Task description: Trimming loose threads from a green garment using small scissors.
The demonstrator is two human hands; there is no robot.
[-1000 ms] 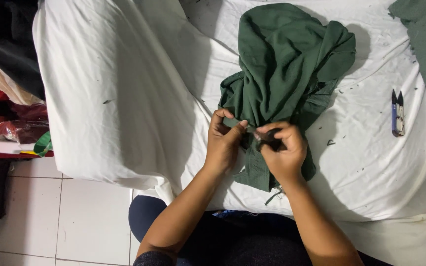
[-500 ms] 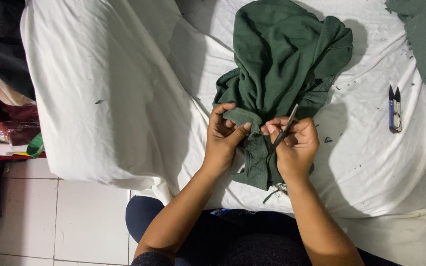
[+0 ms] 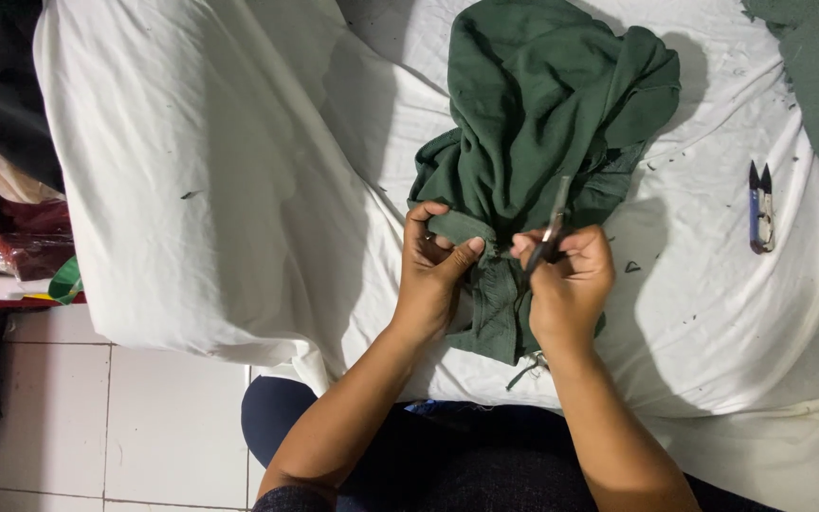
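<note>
Crumpled dark green knit garment (image 3: pixel 542 123) lies bunched on the white cloth-covered work surface (image 3: pixel 239 171), its ribbed hem end drawn toward the person's lap. Left hand (image 3: pixel 433 270), at the garment's lower left edge, has thumb and fingers pressed together on a fold of the green fabric, pinching it up off the cloth. Right hand (image 3: pixel 571 280), just beside the left and at the garment's lower right edge, has fingers closed around a thin grey metal tool (image 3: pixel 552 223), slim and pointed, angled up and away over the garment; its exact kind is too small to tell. The two hands nearly meet over the ribbed strip, which runs down between them, a loose thread hanging at its lower end. Well to the right of the garment, a small pair of blue-handled thread snips (image 3: pixel 760 209) lies alone on the white cloth. Tiny dark thread scraps speckle the cloth around the garment's right side. Another piece of green fabric (image 3: pixel 817 66) sits beyond the garment's upper right. Far left of the garment, white floor tiles (image 3: pixel 97 417) and piled dark and red bundles (image 3: pixel 2 228).
</note>
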